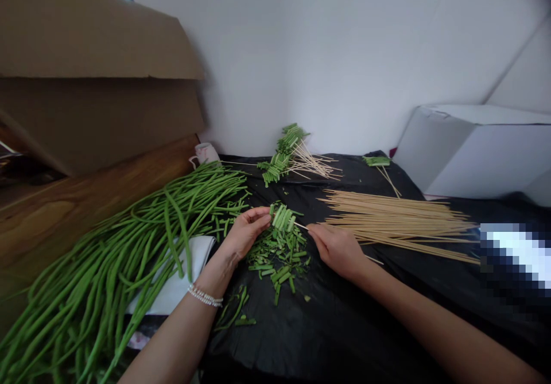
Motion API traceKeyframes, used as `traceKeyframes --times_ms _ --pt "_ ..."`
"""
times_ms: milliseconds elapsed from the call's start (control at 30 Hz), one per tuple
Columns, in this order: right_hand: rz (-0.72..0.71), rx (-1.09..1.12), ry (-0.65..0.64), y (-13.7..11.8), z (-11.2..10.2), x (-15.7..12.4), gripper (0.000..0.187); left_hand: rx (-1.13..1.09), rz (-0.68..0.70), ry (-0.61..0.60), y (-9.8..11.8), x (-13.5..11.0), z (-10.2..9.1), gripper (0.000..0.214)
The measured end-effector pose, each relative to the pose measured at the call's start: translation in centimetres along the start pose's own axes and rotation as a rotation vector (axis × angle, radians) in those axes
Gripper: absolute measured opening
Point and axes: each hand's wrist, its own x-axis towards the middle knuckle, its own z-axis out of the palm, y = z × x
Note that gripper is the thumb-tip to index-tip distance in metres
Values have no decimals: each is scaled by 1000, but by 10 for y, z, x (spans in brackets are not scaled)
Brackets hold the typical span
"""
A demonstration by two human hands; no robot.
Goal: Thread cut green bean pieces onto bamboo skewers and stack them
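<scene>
My right hand (338,248) is closed around a thin wooden skewer (301,225) that points left. Short cut pieces of green bean (284,217) sit side by side along the skewer. At their left end, the fingers of my left hand (249,226) pinch a bean piece by the skewer's tip; the fingertips partly hide it. Under both hands lies a loose heap of cut bean pieces (282,272). Long whole green beans (129,252) fill the left side. To the right of my right hand is a bundle of bare skewers (400,217).
Filled bean skewers (282,154) are stacked by the wall, with a couple more (376,161) farther right. A pale mug (206,153) stands behind the long beans. A cardboard box (99,74) is at left, a white box (473,148) at right. Black plastic sheeting (336,326) covers the table.
</scene>
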Motion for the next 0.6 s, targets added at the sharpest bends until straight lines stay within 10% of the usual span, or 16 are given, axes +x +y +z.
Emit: traceKeyframes --times_ms 600 --pt "12 -11 -18 1 1 -2 25 26 -35 20 1 0 -3 28"
